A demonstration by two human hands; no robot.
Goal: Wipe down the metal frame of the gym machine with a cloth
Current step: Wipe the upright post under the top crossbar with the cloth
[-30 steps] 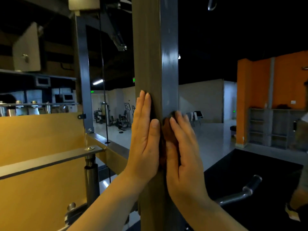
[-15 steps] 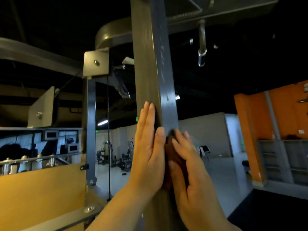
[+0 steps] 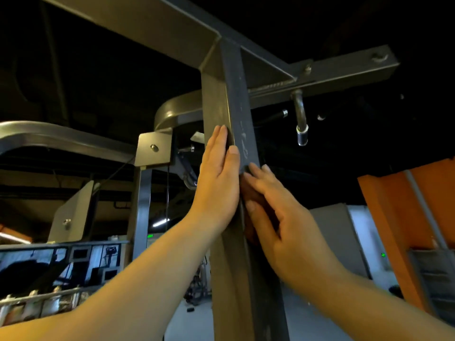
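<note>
Post: square metal upright [image 3: 236,99] of the machine frame, running from the bottom edge up to a welded joint with the top beam [image 3: 147,23].
Cloth: dark reddish-brown cloth [image 3: 249,190], bunched against the right face of the post, well below the joint. Mostly covered; only a patch shows between the two hands and under the right thumb.
Left hand: left hand [image 3: 216,183] lies flat on the left face of the post, fingers straight and together, tips pointing up, thumb along the front corner. Holds nothing and sits just left of the cloth, with the post corner between them.
Right hand: right hand [image 3: 278,217] lies on top of the cloth, fingers slightly spread and nearly straight, pressing it to the right face of the post. Not wrapped round it as far as visible.
Hands: on opposite faces of the post at nearly the same height, left fingertips a little higher, thumbs close together at the front corner.
Scuffs: pale marks on the post's right face, just above the right fingertips.
Right of post: metal hook [image 3: 300,119] hanging from a side bar; orange wall [image 3: 406,217] lower down, well apart.
Left of post: bolted plate [image 3: 154,148] and curved tube [image 3: 49,136], behind the left hand.
</note>
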